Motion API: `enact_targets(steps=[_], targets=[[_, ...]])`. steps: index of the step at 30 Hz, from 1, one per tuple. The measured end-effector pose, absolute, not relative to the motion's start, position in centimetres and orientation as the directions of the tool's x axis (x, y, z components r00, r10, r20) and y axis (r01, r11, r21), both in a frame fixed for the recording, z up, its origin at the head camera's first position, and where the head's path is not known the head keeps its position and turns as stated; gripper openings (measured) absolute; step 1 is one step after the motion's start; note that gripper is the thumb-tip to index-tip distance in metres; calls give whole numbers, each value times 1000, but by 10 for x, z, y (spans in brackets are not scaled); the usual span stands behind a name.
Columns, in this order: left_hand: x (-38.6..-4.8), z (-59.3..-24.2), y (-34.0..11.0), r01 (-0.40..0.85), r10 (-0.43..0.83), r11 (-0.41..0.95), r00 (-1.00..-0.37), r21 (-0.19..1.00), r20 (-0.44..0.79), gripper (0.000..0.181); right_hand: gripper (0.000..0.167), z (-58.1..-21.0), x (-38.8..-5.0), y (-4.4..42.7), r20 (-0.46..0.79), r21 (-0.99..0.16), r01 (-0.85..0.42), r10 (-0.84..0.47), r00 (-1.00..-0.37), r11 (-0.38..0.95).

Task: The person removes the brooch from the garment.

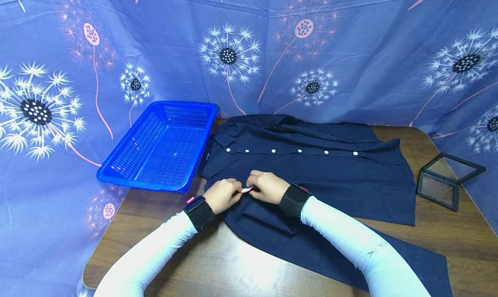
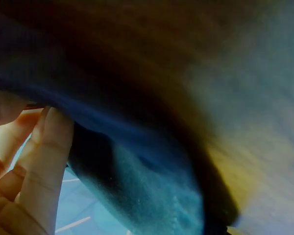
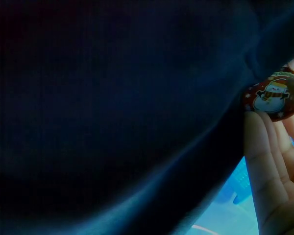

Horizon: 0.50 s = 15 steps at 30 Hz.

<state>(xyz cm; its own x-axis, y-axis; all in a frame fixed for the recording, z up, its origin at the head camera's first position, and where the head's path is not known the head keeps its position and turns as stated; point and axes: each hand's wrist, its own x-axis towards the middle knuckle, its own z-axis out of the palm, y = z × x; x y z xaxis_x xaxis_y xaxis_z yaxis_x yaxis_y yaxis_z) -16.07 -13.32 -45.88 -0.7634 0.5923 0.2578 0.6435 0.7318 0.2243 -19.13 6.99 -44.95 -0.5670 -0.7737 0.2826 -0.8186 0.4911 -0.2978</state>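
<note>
Round badge (image 3: 272,100), red with a snowman figure, is located just left of and below the centre of the head frame, over the dark shirt (image 1: 311,176); it is seen tilted, nearly edge-on, there, and its printed face is shown at the right edge of the right wrist frame. The badge is held between both hands. Its left end is pinched by the curled fingers and thumb of the left hand (image 1: 223,195); its right end is pinched likewise by the right hand (image 1: 268,187). Whether shirt fabric is also caught in either grip cannot be told. Much of both wrist frames is filled by dark, blurred cloth.

The shirt is laid across the centre and right of the frame, collar toward the left, one sleeve extended to the lower right. A row of white buttons (image 1: 273,151) is seen along its upper half. The blue basket (image 1: 137,184) is placed at centre left, near the collar. The hinged black frame (image 1: 439,179) is stood at the right edge of the wooden table (image 1: 447,228), near the shirt hem. The background is covered by a blue dandelion-patterned cloth (image 1: 253,11).
</note>
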Motion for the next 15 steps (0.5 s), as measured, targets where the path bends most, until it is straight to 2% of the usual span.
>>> enact_targets(steps=[9,15], targets=[[-163,-461,-133,614,558,736,-788,283,260,6,13,-452,-196,71,313,-303,-791,-728,-610,532],[-163,-461,-133,613,551,734,-789,293,272,5,14,-455,-199,71,323,-291,-802,-735,-595,522]])
